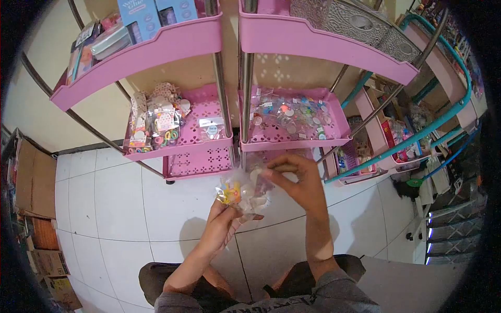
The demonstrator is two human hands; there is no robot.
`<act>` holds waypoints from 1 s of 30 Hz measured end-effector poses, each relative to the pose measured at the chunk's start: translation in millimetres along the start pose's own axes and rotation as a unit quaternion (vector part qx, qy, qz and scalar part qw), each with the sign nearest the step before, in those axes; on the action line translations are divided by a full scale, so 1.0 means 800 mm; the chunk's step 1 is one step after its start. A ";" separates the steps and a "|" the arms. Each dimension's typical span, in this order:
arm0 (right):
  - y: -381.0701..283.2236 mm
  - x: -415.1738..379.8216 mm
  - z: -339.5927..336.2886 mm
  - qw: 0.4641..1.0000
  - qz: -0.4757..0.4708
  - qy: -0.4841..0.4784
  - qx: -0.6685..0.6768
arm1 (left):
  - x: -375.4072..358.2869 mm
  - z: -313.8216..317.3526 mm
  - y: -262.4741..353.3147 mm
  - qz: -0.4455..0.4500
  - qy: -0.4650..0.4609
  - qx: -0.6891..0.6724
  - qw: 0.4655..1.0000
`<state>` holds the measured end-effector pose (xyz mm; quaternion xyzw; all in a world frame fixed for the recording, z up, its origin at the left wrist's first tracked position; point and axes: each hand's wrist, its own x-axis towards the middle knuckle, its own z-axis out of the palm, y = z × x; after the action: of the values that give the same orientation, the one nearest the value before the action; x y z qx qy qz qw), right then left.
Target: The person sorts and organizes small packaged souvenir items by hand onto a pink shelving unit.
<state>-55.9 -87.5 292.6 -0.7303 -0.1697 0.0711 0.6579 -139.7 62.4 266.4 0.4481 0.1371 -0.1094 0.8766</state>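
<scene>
My left hand (222, 224) is closed around a bunch of small clear plastic packets (250, 195), some with yellow and orange pieces inside, held above the floor between my knees and the racks. At the upper right of the bunch, my right hand (295, 177) pinches the edge of a clear packet between thumb and fingers. Beyond my hands, the right pink shelf tray (297, 142) holds many similar small packets with colourful pieces. In the left pink tray (180, 149) lie packets with patterned cards and coloured rings, and one separate packet (211, 129) near its right side.
Upper pink shelves (156, 47) overhang the lower trays, carried on metal posts (221, 78). A teal tube frame (396, 146) and more stocked trays stand at right. Cardboard boxes (35, 177) line the left edge. White floor tiles (120, 208) lie below.
</scene>
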 end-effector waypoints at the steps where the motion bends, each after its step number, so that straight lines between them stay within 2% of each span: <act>1: 0.009 -0.002 0.005 1.000 0.009 0.000 -0.007 | 0.000 0.002 0.001 0.013 -0.028 -0.044 0.999; 2: 0.014 -0.004 0.009 1.000 0.009 -0.001 -0.007 | 0.001 -0.002 -0.002 0.013 -0.028 -0.044 0.999; 4: 0.023 -0.010 0.018 0.994 -0.047 0.022 -0.092 | 0.003 -0.008 -0.009 0.032 -0.022 -0.027 0.999; 8: 0.047 -0.017 0.038 0.992 -0.099 0.016 -0.079 | 0.003 0.002 0.000 0.019 -0.042 0.057 0.997; 10: 0.046 -0.018 0.048 0.997 -0.080 0.016 -0.013 | 0.006 -0.006 -0.006 -0.029 0.036 0.069 0.997; 11: 0.043 -0.018 0.052 0.996 -0.041 0.000 0.074 | 0.007 -0.008 -0.008 -0.031 0.032 0.070 0.997; 12: 0.039 -0.014 0.054 0.996 -0.041 0.003 0.073 | 0.009 -0.008 -0.010 -0.012 0.019 0.045 0.999; 14: 0.032 -0.005 0.055 0.981 -0.167 -0.076 -0.063 | 0.007 -0.009 -0.013 0.004 0.005 0.020 1.000; 15: 0.028 -0.007 0.059 0.980 -0.155 -0.120 -0.035 | 0.006 -0.009 -0.014 0.012 0.047 0.028 0.998; 16: 0.032 -0.010 0.067 0.980 -0.156 -0.117 -0.035 | 0.005 -0.009 -0.014 0.021 0.089 0.036 0.995; 19: 0.041 -0.024 0.088 0.968 -0.201 -0.028 -0.149 | 0.009 -0.010 -0.023 0.070 0.100 -0.032 0.992; 22: 0.037 -0.018 0.080 0.969 -0.207 -0.028 -0.134 | 0.013 -0.009 -0.032 0.104 0.121 -0.044 0.986; 24: 0.063 0.011 0.047 0.988 -0.101 0.055 -0.106 | 0.010 -0.004 -0.017 0.088 0.096 -0.025 0.991; 26: 0.082 0.072 0.019 0.922 -0.186 0.244 -0.236 | 0.006 0.003 -0.008 0.072 0.073 -0.011 0.995; 29: 0.126 0.131 0.004 0.918 -0.157 0.213 -0.295 | 0.005 0.009 -0.003 0.091 0.105 -0.021 0.990; 30: 0.124 0.140 0.010 0.898 -0.090 0.194 -0.385 | 0.005 0.006 -0.005 0.085 0.093 -0.013 0.992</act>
<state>61.3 -49.6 207.6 -0.9074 -0.1178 -0.2028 0.3486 -136.5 56.0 264.8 0.4546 0.1810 0.0094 0.8721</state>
